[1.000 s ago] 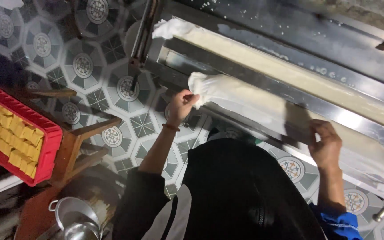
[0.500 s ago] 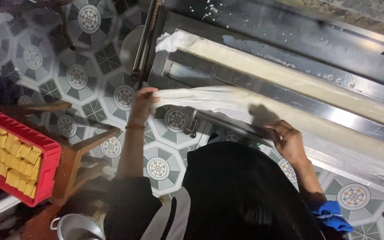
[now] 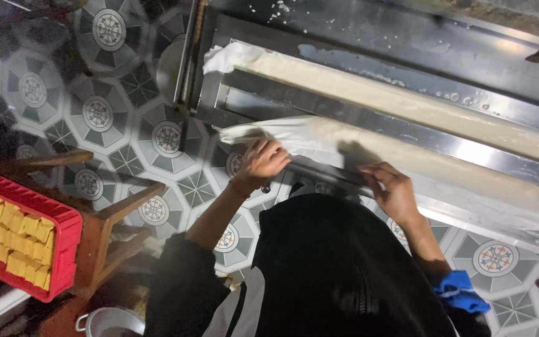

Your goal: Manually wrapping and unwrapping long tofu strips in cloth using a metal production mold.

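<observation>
Patterned floor tiles (image 3: 98, 112) lie under a long steel trough (image 3: 407, 125) that runs from 10 o'clock to 4 o'clock. Your left hand (image 3: 262, 163) has its fingers clamped on the end of the pale cloth sheet (image 3: 344, 140) draped along the trough's near rail. Your right hand (image 3: 394, 190) presses that sheet's lower edge at 3 o'clock, fingers curled together. A red crate (image 3: 63, 249) of yellow blocks (image 3: 7, 234) sits at 8 o'clock.
</observation>
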